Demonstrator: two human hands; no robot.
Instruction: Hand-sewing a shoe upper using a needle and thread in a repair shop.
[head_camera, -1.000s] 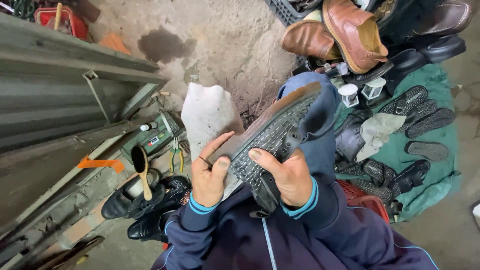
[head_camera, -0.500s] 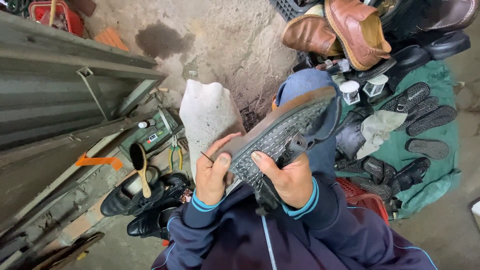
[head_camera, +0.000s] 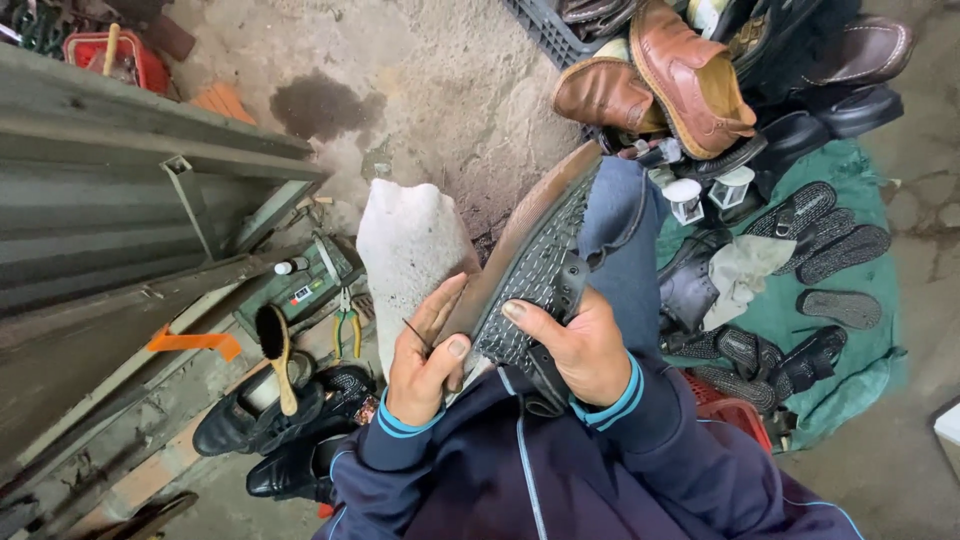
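Observation:
I hold a dark sandal sole-up over my lap, its patterned tread facing me and a brown rim along its left edge. My right hand grips the sandal's heel end, thumb laid across the tread beside a black strap. My left hand presses on the sole's near left edge and pinches a thin dark needle or awl between the fingers. A white stone block stands just behind my left hand.
Brown leather shoes are piled at the top right by a dark crate. Black sandals and soles lie on a green cloth. Black shoes with a brush, yellow pliers and a metal frame are on the left.
The sandal has tilted more upright and closer to me. My left hand has slid down along its near edge; my right hand keeps its grip.

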